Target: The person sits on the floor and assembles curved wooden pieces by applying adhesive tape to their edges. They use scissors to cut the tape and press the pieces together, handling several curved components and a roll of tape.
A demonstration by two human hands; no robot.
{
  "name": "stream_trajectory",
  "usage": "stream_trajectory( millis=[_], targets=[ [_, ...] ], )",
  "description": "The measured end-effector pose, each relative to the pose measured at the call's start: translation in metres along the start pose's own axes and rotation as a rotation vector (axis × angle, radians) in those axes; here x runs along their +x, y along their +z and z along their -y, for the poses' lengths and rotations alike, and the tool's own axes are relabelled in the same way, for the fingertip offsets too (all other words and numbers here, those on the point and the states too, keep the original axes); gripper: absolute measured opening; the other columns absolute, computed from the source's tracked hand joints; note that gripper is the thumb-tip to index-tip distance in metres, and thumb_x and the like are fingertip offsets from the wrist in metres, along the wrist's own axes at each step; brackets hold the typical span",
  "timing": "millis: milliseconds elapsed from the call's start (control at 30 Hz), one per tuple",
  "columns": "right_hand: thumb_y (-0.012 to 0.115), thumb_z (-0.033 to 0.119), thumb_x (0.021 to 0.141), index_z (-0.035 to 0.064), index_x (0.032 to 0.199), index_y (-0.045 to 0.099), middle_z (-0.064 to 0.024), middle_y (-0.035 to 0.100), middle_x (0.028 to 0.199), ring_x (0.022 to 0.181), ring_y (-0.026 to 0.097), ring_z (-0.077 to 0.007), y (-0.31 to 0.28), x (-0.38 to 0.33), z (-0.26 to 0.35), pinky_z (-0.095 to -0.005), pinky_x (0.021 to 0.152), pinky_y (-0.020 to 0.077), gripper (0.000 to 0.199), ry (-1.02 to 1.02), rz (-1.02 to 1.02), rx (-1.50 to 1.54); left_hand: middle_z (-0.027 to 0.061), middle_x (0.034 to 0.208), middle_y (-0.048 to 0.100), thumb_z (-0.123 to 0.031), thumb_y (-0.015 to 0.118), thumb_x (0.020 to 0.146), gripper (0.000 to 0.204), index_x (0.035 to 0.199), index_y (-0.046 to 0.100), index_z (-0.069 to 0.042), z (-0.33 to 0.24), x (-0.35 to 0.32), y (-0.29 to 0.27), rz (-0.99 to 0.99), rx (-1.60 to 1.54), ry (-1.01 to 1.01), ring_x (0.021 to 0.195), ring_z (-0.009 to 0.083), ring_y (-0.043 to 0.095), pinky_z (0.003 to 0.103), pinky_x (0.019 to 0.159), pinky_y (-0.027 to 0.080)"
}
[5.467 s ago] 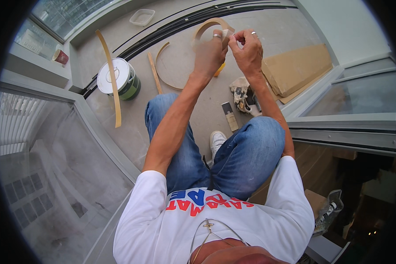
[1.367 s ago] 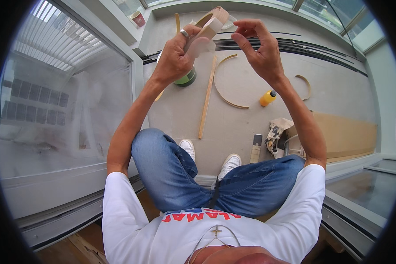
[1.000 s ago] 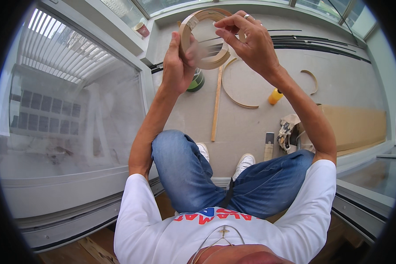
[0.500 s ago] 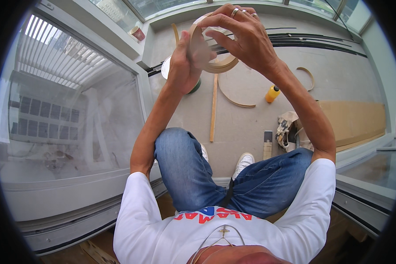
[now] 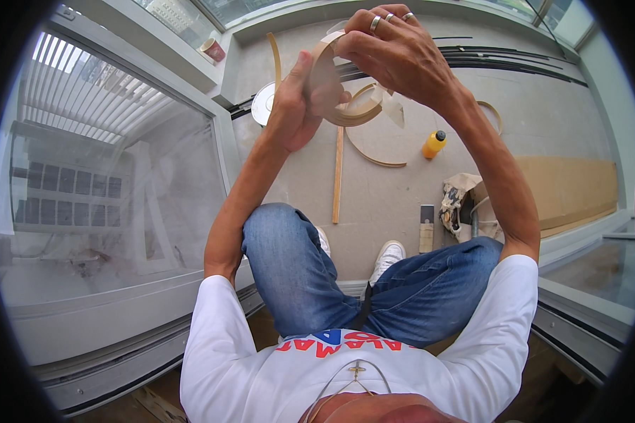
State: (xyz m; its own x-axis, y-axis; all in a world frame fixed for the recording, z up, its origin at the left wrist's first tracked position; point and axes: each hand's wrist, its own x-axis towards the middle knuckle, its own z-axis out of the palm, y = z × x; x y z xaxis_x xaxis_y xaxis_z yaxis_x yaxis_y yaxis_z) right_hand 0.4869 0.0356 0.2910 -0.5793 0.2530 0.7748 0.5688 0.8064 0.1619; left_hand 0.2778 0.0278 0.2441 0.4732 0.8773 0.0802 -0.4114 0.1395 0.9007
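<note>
Room opens between stick (image 5: 338, 180) and scraper (image 5: 427, 229); a curved strip (image 5: 388, 163) obstructs beyond.

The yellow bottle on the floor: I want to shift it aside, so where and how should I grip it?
Probably best around the body of the yellow bottle, below its dark cap, coming from its right. It looks upright, cap on top, so its rounded side suits a wrap-around grip; the curved tan strip lies to its left.

Tan coil (image 5: 360, 115), yellow bottle (image 5: 432, 146), grey floor (image 5: 381, 194); blue jeans (image 5: 296, 271), white shirt (image 5: 437, 377), red-and-blue lettering (image 5: 323, 340)
</note>
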Motion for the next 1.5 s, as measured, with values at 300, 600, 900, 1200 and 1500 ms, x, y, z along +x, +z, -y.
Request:
stream_trajectory(
  millis=[300, 600, 900, 1200, 1500],
  targets=[
    [0.076, 0.023, 0.091, 0.0104, 0.109, 0.074, -0.0065, 0.074, 0.101, 0.09, 0.07, -0.0177, 0.033, -0.012, 0.018, -0.0312, 0.085, 0.057, 0.021, 0.44, -0.184, 0.284, -0.0009, 0.077, 0.044, -0.051, 0.028, 0.11, 0.051, 0.111, 0.053, -0.007, 0.013, 0.01, -0.011, 0.042, 0.201, 0.298, 0.071, 0.0111, 0.044, 0.028, 0.073, 0.042],
    [0.074, 0.021, 0.091, 0.0014, 0.102, 0.075, -0.0104, 0.075, 0.092, 0.084, 0.071, -0.0161, 0.04, -0.011, 0.028, -0.0294, 0.079, 0.0581, 0.023, 0.67, -0.285, 0.536, -0.0004, 0.081, 0.05, -0.044, 0.029, 0.111, 0.039, 0.116, 0.048, -0.009, 0.023, 0.014, -0.018, 0.031, 0.612, 0.555, 0.072, 0.0074, 0.046, 0.022, 0.064, 0.04],
    [0.068, 0.023, 0.096, 0.0025, 0.109, 0.073, -0.0081, 0.073, 0.095, 0.086, 0.069, -0.014, 0.042, -0.006, 0.03, -0.0271, 0.08, 0.058, 0.025, 0.719, -0.293, 0.555, -0.0001, 0.08, 0.052, -0.043, 0.032, 0.111, 0.038, 0.112, 0.048, -0.009, 0.026, 0.021, -0.012, 0.036, 0.569, 0.622, 0.069, 0.0066, 0.046, 0.022, 0.063, 0.041],
    [0.07, 0.026, 0.096, 0.003, 0.109, 0.072, -0.0084, 0.073, 0.095, 0.088, 0.069, -0.0152, 0.043, -0.009, 0.032, -0.0278, 0.081, 0.0589, 0.026, 0.702, -0.283, 0.56, -0.0001, 0.081, 0.052, -0.044, 0.035, 0.11, 0.04, 0.112, 0.048, -0.007, 0.026, 0.025, -0.012, -0.018, 0.632, 0.689, 0.07, 0.0054, 0.048, 0.02, 0.062, 0.041],
    [0.063, 0.029, 0.097, 0.0002, 0.105, 0.068, -0.0095, 0.07, 0.089, 0.082, 0.068, -0.0161, 0.039, -0.009, 0.029, -0.0276, 0.077, 0.0584, 0.03, 0.702, -0.24, 0.493, -0.0007, 0.079, 0.054, -0.044, 0.035, 0.11, 0.041, 0.114, 0.048, -0.006, 0.027, 0.025, -0.003, -0.016, 0.716, 0.743, 0.068, 0.004, 0.048, 0.019, 0.06, 0.04]
  ],
)
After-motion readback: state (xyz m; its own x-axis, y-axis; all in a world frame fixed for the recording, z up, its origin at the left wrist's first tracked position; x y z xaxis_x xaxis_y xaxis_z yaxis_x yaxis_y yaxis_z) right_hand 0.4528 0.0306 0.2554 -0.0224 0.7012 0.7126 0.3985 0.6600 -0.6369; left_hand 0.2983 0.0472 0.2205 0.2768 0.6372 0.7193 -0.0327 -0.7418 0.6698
